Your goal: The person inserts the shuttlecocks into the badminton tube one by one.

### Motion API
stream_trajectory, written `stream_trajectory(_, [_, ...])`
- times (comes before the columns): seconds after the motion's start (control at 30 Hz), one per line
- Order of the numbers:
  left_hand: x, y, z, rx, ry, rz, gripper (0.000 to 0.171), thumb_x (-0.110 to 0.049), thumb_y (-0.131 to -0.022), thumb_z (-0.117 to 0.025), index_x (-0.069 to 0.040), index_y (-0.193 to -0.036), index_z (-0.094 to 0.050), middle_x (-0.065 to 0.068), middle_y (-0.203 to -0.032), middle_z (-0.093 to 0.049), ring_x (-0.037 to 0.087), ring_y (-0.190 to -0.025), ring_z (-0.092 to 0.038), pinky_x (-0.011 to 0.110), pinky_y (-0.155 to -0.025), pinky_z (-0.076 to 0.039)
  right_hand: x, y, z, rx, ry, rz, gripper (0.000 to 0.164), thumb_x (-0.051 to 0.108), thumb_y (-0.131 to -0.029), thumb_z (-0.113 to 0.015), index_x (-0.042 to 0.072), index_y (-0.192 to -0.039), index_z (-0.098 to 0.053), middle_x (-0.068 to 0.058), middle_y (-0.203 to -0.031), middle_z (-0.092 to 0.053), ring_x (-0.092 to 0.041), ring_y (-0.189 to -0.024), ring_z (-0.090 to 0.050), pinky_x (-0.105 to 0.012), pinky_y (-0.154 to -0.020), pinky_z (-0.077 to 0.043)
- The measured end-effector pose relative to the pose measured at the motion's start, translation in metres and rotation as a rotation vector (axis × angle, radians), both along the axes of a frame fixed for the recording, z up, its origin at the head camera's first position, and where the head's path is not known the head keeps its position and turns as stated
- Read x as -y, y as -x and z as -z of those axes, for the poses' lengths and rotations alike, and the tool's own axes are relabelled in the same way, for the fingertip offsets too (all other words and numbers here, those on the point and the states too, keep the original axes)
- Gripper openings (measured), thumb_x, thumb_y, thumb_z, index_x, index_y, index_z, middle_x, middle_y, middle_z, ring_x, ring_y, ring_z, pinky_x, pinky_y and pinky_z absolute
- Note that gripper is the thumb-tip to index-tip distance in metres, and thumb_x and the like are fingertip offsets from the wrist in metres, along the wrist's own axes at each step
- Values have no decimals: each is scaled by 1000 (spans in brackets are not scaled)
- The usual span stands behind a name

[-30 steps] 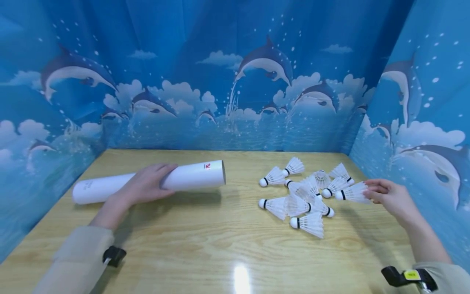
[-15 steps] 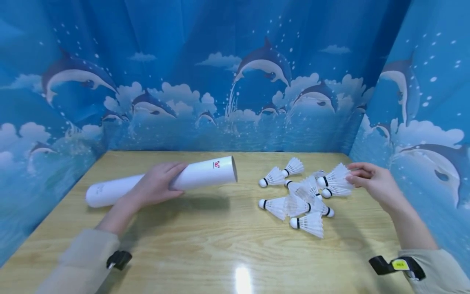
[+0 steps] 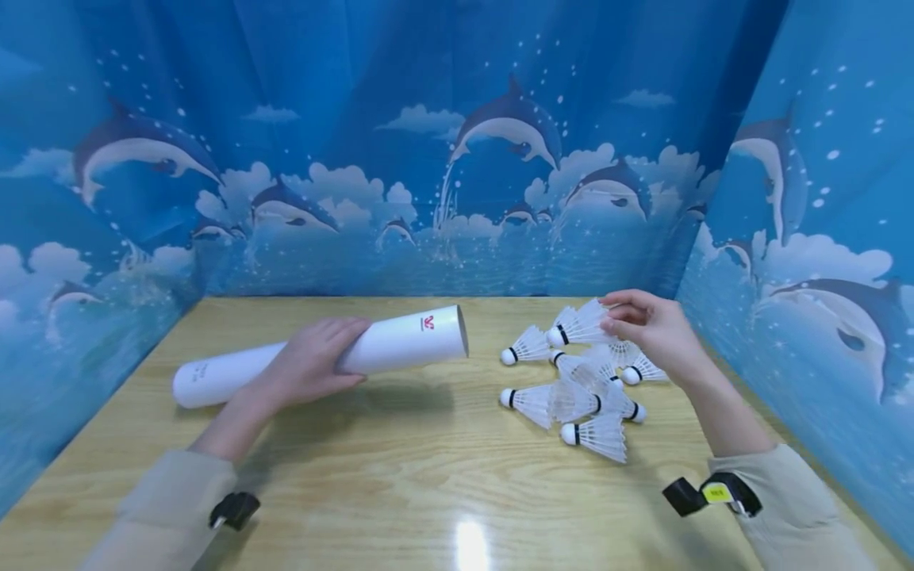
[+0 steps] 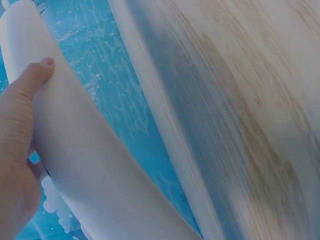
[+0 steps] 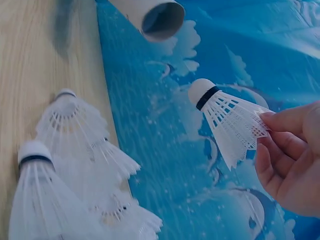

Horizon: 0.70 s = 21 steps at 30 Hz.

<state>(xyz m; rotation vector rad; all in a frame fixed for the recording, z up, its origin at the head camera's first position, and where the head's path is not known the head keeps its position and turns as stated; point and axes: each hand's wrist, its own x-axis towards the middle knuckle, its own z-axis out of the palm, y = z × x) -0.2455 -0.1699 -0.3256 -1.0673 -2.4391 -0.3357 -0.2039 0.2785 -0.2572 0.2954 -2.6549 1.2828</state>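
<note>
My left hand (image 3: pixel 312 361) grips a long white shuttlecock tube (image 3: pixel 407 341) around its middle. The tube slants up to the right, its open end raised above the table and its far end low at the left. In the left wrist view the thumb lies along the tube (image 4: pixel 95 145). My right hand (image 3: pixel 653 329) pinches a white shuttlecock (image 3: pixel 581 323) by its skirt edge, cork pointing left toward the tube. The right wrist view shows this shuttlecock (image 5: pixel 227 117) held clear of the others, with the tube's open mouth (image 5: pixel 164 21) beyond it.
Several shuttlecocks (image 3: pixel 598 434) lie in a loose pile on the wooden table (image 3: pixel 371 484), right of centre, some overlapping. A blue dolphin-print curtain (image 3: pixel 400 143) stands behind the table and along its sides.
My right hand has carried the pinched shuttlecock left, from the pile's right side to above its back. The left hand has shifted the tube right and raised its open end slightly.
</note>
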Motion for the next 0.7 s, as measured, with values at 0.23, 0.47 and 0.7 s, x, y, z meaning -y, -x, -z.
stream_trajectory(0.23, [-4,0,2,-13,12,-4,79,-31,-66,-83,-2,-131,-49,18,-123,-56,34,-109,-54,52,-91,-45,34,11,8,-43,100,-29,34,11,-90,-61,-2,-120,-56,-6,-88,-65,-7,-76,-62,-22,-68,-53])
stream_trajectory(0.47, [-7,3,2,-36,5,9,79,-30,-66,-83,-1,-130,-49,18,-123,-56,33,-107,-55,50,-88,-47,62,20,17,-129,137,-64,30,7,-87,-64,-1,-115,-60,-15,-88,-66,-12,-75,-63,-21,-64,-53])
stream_trajectory(0.7, [-8,6,0,-39,9,-1,80,-32,-65,-83,-1,-131,-49,18,-123,-55,33,-107,-55,50,-87,-48,92,24,22,-233,128,-101,26,4,-86,-65,2,-112,-63,-12,-85,-68,-14,-72,-61,-22,-59,-49])
